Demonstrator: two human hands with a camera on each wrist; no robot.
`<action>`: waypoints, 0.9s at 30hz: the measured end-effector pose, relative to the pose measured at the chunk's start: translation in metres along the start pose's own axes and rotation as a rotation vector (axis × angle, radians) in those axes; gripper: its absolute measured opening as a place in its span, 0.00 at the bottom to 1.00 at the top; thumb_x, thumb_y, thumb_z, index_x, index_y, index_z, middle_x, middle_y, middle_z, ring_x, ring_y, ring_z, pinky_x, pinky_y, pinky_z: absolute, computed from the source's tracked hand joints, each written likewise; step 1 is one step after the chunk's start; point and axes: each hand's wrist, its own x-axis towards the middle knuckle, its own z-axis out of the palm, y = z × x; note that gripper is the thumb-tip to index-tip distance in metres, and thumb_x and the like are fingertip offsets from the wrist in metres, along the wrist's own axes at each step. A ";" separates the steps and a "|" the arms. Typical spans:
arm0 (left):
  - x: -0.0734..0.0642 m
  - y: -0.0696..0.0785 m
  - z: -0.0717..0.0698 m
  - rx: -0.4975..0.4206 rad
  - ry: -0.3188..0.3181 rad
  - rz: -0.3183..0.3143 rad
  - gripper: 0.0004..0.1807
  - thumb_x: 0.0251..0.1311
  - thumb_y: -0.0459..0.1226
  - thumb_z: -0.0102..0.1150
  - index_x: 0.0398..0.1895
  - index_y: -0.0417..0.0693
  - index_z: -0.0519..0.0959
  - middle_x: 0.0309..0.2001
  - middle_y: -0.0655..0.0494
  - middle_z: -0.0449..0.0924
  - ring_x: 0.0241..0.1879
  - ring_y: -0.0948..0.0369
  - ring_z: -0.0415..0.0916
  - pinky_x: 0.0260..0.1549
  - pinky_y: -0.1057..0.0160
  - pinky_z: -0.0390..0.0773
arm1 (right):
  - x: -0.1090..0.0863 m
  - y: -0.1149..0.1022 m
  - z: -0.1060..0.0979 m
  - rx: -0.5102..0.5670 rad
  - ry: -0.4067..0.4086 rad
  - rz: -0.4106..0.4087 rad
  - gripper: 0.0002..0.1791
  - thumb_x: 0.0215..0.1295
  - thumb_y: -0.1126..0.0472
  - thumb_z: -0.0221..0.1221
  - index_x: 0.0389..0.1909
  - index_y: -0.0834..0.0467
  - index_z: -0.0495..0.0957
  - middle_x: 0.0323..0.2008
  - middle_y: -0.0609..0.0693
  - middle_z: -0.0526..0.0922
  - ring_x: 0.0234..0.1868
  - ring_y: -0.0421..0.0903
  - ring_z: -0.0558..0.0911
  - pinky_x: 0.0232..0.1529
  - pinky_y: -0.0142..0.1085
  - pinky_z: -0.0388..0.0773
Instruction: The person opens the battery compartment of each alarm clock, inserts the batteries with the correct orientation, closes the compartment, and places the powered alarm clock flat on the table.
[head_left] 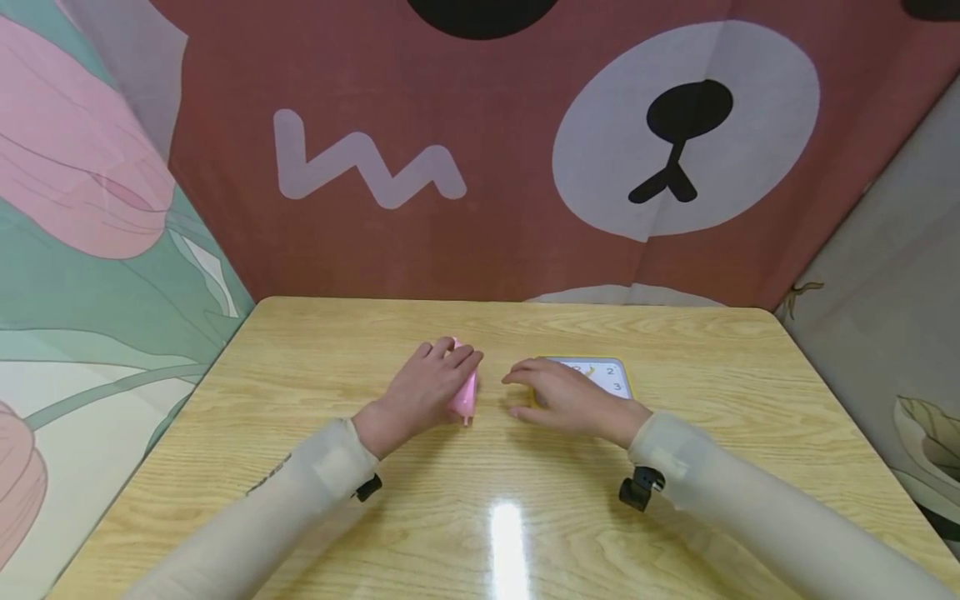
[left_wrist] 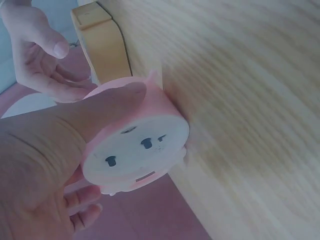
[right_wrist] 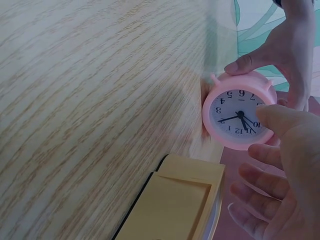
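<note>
A round pink alarm clock [head_left: 467, 397] stands on its rim at the tabletop, its face turned toward the right hand. My left hand [head_left: 426, 385] grips it across the rim, thumb along the near side. Its white back [left_wrist: 142, 150] shows in the left wrist view; in the right wrist view the dial [right_wrist: 239, 116] has the 6 uppermost. My right hand [head_left: 573, 398] holds nothing, its fingers loosely bent and pointing at the pink clock. Under and behind that hand is a yellow-framed square clock [head_left: 613, 377], partly hidden by it.
Both clocks are on a light wood-grain table [head_left: 315, 358]. A brown cloth with a printed bear face [head_left: 510, 250] hangs behind its far edge, and flower-printed cloth [head_left: 90, 317] hangs on the left. Glare [head_left: 508, 542] shines on the near tabletop.
</note>
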 end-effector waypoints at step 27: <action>-0.007 -0.003 0.012 -0.406 0.115 -0.120 0.50 0.37 0.52 0.84 0.66 0.44 0.74 0.62 0.52 0.80 0.59 0.47 0.73 0.60 0.49 0.75 | -0.003 0.001 -0.002 -0.029 0.040 -0.032 0.24 0.69 0.50 0.64 0.60 0.59 0.79 0.60 0.55 0.81 0.54 0.49 0.81 0.61 0.48 0.77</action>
